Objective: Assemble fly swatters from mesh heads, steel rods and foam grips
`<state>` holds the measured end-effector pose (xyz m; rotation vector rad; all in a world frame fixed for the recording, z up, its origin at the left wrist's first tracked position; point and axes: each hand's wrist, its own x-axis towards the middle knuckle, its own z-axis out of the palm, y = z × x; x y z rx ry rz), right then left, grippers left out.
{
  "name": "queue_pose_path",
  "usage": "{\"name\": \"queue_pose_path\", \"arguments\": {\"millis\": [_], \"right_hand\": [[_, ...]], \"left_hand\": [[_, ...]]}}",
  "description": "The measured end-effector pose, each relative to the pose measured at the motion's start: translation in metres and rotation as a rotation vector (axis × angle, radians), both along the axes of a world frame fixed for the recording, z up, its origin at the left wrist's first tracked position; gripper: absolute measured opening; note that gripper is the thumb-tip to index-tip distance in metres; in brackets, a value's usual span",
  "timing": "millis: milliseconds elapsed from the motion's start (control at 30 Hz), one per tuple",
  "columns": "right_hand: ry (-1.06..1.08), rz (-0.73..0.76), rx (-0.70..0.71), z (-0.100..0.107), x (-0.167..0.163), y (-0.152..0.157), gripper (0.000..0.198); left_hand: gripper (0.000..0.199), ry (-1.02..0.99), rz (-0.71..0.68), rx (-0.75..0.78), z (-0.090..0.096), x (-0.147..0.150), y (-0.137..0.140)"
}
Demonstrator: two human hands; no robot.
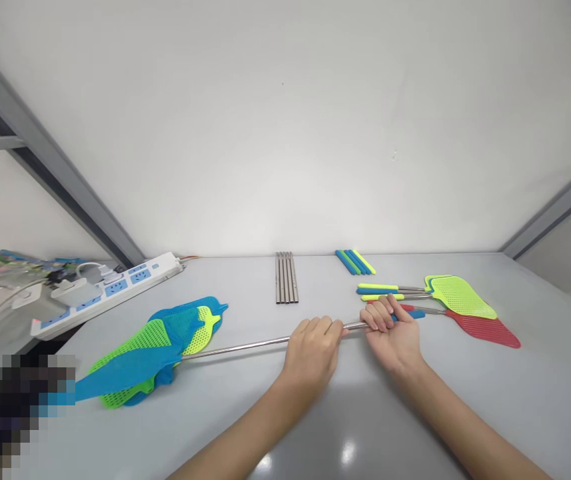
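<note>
A blue fly swatter (125, 368) with a long metal rod is stretched across the table, its head to the left and its blue handle end to the right. My left hand (314, 350) is closed around the rod near its right part. Beside it, my right hand (390, 330) grips the handle end, with fingers curled over and a bit of blue grip poking out past them. Under the held swatter's head lies a pile of loose green and blue swatter heads (152, 333).
Several metal tubes (286, 277) lie side by side at the back middle, with several blue and green handle grips (355, 262) to their right. Swatters with yellow-green heads (462, 298) and a red head (488, 329) lie at right. A white power strip (110, 290) with plugs sits at left.
</note>
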<state>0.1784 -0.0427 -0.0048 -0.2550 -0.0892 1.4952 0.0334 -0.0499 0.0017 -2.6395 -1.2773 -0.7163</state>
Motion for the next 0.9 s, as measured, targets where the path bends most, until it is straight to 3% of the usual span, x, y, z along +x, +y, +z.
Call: {"name": "queue_pose_path", "arguments": {"millis": [367, 900], "right_hand": [[-0.052, -0.011, 0.049, 0.005, -0.002, -0.003, 0.027], [-0.162, -0.058, 0.110, 0.026, -0.002, -0.012, 0.026]], "left_hand": [[0.032, 0.032, 0.030, -0.031, 0.007, -0.005, 0.007], [0.040, -0.028, 0.062, 0.102, 0.016, -0.005, 0.013]]}}
